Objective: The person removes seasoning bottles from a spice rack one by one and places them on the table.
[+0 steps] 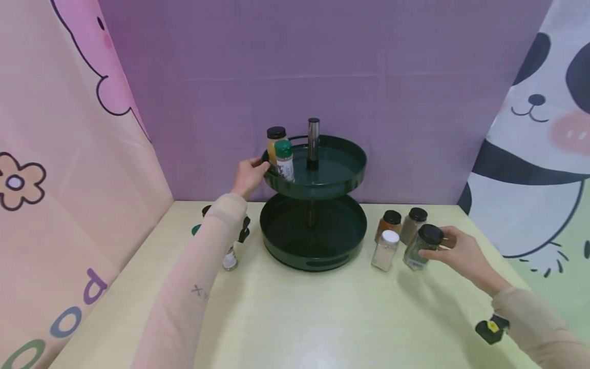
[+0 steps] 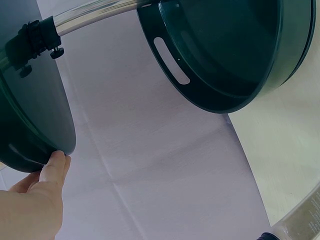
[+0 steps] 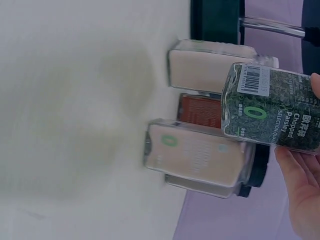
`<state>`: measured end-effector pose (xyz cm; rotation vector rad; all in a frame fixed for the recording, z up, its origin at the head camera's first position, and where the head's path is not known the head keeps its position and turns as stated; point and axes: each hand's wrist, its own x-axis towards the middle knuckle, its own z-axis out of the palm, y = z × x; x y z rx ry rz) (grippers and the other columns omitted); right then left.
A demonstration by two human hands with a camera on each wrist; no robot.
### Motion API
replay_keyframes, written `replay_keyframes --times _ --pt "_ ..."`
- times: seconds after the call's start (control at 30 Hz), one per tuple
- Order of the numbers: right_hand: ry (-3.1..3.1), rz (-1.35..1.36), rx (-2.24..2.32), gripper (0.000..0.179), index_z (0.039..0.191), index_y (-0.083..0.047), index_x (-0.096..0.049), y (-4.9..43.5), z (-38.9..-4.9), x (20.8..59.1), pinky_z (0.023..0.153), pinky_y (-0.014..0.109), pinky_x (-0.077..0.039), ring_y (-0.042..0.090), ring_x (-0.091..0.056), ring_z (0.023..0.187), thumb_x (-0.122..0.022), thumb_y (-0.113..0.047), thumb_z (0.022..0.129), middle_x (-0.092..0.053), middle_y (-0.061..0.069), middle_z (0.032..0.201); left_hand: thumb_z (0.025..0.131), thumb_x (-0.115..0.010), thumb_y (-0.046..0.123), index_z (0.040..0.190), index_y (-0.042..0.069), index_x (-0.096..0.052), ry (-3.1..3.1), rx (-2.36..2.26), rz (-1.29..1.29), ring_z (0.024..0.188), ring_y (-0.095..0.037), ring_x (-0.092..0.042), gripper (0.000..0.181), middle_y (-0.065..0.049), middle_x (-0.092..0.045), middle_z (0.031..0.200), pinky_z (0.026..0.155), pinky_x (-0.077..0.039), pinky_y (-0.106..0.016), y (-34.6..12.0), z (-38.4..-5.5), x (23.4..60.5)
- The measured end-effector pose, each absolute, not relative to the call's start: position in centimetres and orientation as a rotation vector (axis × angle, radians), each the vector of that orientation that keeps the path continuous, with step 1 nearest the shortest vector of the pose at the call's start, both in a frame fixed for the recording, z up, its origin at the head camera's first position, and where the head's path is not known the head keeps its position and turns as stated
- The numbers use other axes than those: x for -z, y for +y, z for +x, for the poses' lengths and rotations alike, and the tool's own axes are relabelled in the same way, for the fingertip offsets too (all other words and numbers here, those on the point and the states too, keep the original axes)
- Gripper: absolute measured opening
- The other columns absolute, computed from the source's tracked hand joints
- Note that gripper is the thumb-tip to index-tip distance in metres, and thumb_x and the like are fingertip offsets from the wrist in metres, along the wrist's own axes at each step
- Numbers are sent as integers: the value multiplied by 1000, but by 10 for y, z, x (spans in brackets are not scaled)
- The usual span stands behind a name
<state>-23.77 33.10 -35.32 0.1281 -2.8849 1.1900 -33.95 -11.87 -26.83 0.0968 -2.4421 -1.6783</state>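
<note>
My left hand [image 1: 249, 177] grips the left rim of the upper dark green tray [image 1: 341, 179] of a two-tier stand, its fingertips [image 2: 56, 159] on the tray's outer wall. Just inside that rim stand a black-lidded jar [image 1: 273, 146] with yellowish contents and a green-lidded shaker [image 1: 285, 166]. On the right, my right hand [image 1: 458, 253] grips a clear jar of chopped parsley [image 3: 270, 107] near its black lid. Beside it are a white-lidded jar [image 1: 385, 252], a red-brown spice jar [image 1: 390, 223] and a greyish jar [image 1: 415, 225], both with black lids.
The lower tray [image 1: 313, 261] rests on the pale table [image 1: 299, 318], joined to the upper one by a metal post [image 1: 314, 138]. Left of the stand, several containers, including a small bottle [image 1: 230, 260], are partly hidden behind my left sleeve. A purple cloth [image 1: 230, 102] hangs behind.
</note>
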Motion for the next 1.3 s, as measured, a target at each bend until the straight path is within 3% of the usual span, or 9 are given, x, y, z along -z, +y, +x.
replay_keyframes --times 0.43,0.67,1.1,1.3 --pt "-2882 137 -1221 74 125 7 -40 331 -231 373 87 47 -49 46 -49 115 -74 -35 75 -48 31 127 94 -49 25 135 7 -45 -2443 1698 112 121 -22 -47 45 -12 -52 131 103 -37 -39 -117 -339 268" --pt "-2858 153 -1234 68 120 7 -44 330 -229 384 81 38 -53 43 -52 112 -76 -31 73 -52 29 122 94 -49 25 135 6 -45 -2434 1705 112 121 -22 -47 45 -12 -52 132 104 -37 -40 -116 -338 266" --pt "-2874 182 -1263 74 127 5 -42 330 -227 401 87 44 -49 44 -52 112 -76 -31 73 -50 28 125 94 -48 24 135 7 -45 -2440 1716 122 122 -23 -46 45 -12 -51 132 105 -35 -41 -117 -336 264" --pt "-2884 165 -1243 70 122 7 -45 329 -225 406 87 45 -49 42 -54 109 -78 -29 71 -53 28 121 94 -49 25 134 7 -46 -2445 1707 127 120 -23 -48 44 -13 -53 131 104 -36 -41 -117 -336 265"
